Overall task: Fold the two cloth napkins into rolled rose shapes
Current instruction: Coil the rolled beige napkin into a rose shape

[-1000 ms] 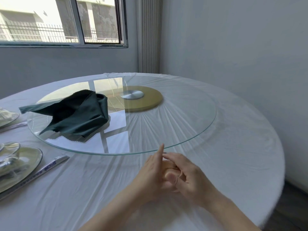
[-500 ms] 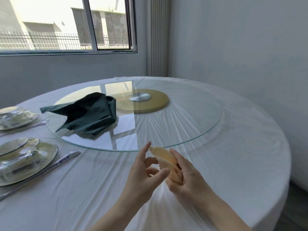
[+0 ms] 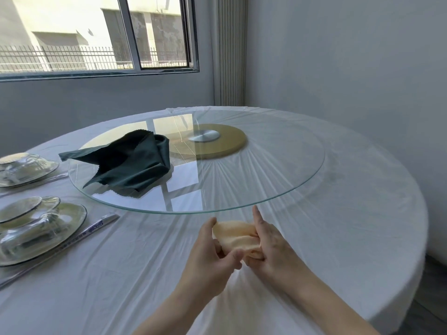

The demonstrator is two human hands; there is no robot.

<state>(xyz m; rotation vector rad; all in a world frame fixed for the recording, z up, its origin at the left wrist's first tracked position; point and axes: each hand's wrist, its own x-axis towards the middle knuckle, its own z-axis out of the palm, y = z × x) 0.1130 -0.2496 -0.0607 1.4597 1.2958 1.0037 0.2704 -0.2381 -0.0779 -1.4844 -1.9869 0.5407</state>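
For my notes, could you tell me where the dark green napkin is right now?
In the head view, the dark green napkin lies loosely crumpled on the left part of the glass turntable, just left of its gold hub, untouched by either hand.

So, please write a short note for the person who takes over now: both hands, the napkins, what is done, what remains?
Left hand and right hand: both grip the peach napkin, bunched between them above the white tablecloth.
Dark green napkin: lies loose and crumpled on the glass turntable, untouched.
Done: no finished rose is visible.
Left: shape the peach napkin into a rose, then the green one.
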